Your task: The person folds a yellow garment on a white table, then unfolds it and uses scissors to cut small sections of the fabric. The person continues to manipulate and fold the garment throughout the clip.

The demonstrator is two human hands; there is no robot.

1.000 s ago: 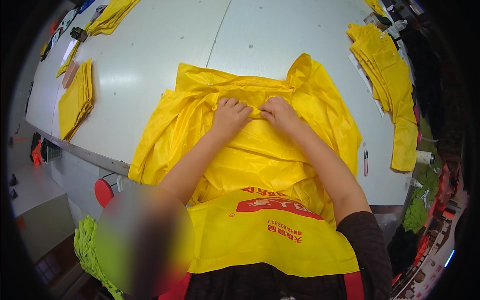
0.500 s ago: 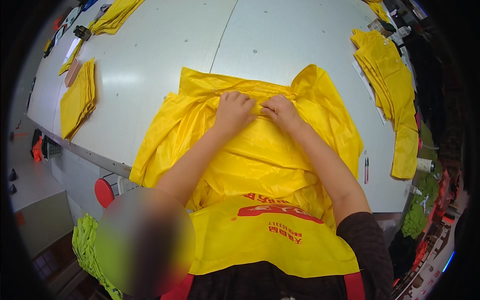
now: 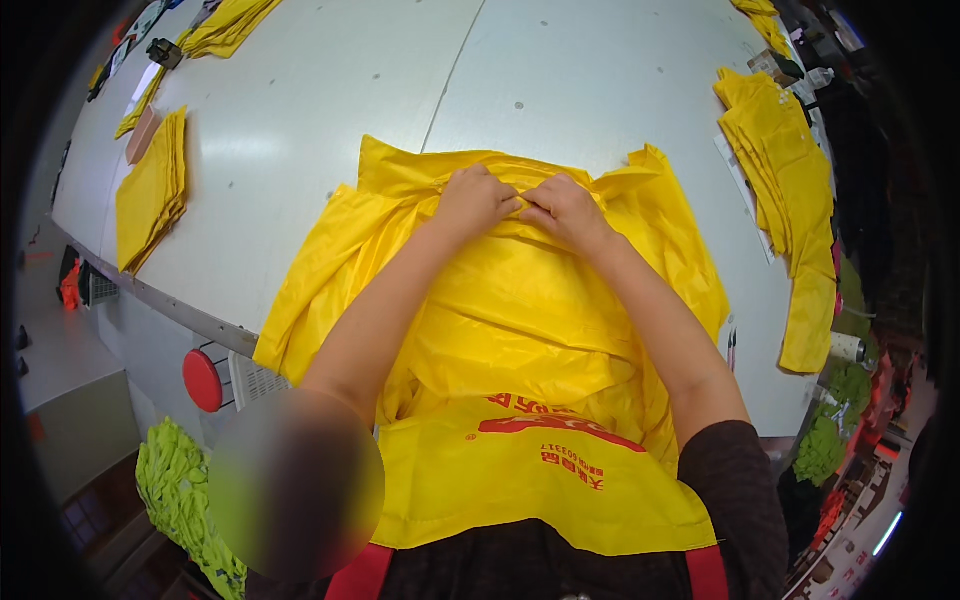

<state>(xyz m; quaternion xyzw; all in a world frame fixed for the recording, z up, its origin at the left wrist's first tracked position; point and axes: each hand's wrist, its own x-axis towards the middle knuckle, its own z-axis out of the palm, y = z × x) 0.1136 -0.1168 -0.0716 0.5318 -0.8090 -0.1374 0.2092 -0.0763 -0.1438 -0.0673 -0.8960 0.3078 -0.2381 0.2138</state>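
A shiny yellow garment (image 3: 520, 290), like a raincoat, lies bunched up in front of me, its upper edge spread on the table. My left hand (image 3: 476, 203) is closed on a fold near that edge. Close to its right, my right hand (image 3: 565, 210) pinches the same fold, thumb and fingers pressed together. Only a narrow strip of fabric shows between the two hands. The near part of the garment comes down to the yellow apron (image 3: 430, 490) with red print that I wear.
The pale table (image 3: 300, 100) carries folded yellow pieces (image 3: 155, 195) at left and more yellow pieces (image 3: 785, 180) at right. A slim pen-like tool (image 3: 732, 350) lies near the right edge. Lower left are a red round stool (image 3: 202, 380) and a lime-green heap (image 3: 185, 490).
My left hand's fingers, earlier laid over the cloth, are now curled in, and both hands sit slightly higher. The garment's raised upper right corner has sunk lower.
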